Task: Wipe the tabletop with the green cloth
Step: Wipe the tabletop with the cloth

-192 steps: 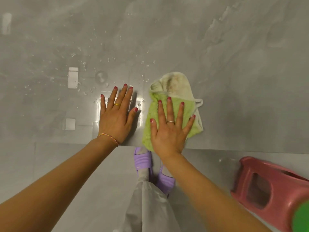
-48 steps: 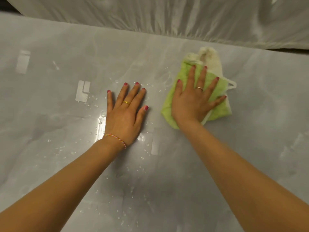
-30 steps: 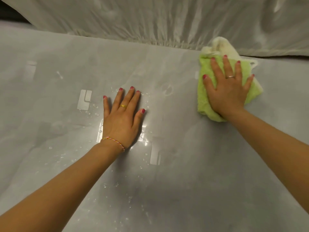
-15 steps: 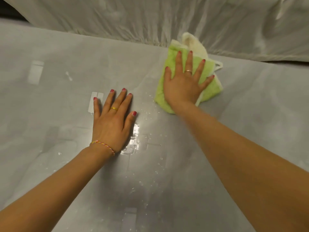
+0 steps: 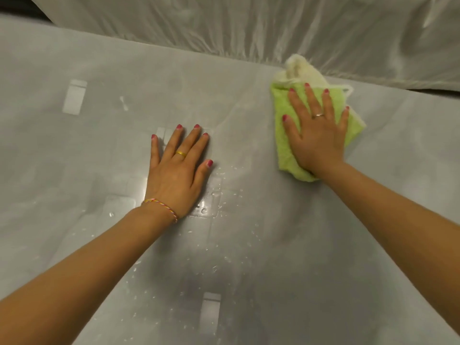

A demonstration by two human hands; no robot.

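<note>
The green cloth (image 5: 282, 143) lies flat on the grey tabletop (image 5: 249, 245), close to its far edge, and everything else can be placed from it. The right hand (image 5: 316, 135) lies palm-down on top of the cloth, fingers straight and spread, pressing it to the surface rather than gripping it; a thin ring shows on one finger. Beyond the fingertips a cream-coloured part of the cloth (image 5: 298, 70) bunches up, and a thin loop (image 5: 349, 89) sticks out on the side away from the other hand.

Well apart from the cloth, nearer the person and toward the middle of the tabletop, the left hand (image 5: 176, 175) rests flat and fully opened on the bare surface, holding nothing. It wears a gold ring (image 5: 181, 154) and a braided bracelet (image 5: 161, 207) at the wrist. Both hands have red-painted nails.

Between the cloth and the left hand, and nearer the person from there, small water droplets (image 5: 214, 195) are scattered on the glossy surface, which also carries pale rectangular reflections. Just behind the cloth, past the far edge of the tabletop, hangs crinkled, pale translucent sheeting (image 5: 224, 26).
</note>
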